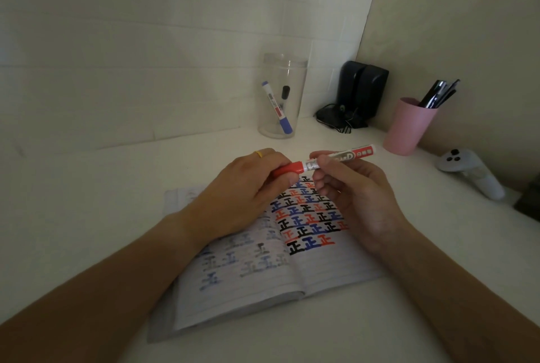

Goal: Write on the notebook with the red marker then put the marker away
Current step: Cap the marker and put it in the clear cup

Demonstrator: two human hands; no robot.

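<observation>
I hold the red marker [347, 156] level above the open notebook [330, 263], with both hands on it. My left hand [248, 184] grips the red cap end at the left. My right hand [347, 187] pinches the white barrel near its middle, and the printed label end sticks out to the right. The cap sits against the barrel. The notebook lies flat on the white desk [87, 216]; its right page carries rows of characters in black, blue and red, partly hidden by my hands.
A clear jar [282, 70] with a blue marker [276, 106] and a black one stands behind my hands. At the back right are a dark speaker [362, 87], a pink cup [406, 128] of pens, and a white controller [470, 172].
</observation>
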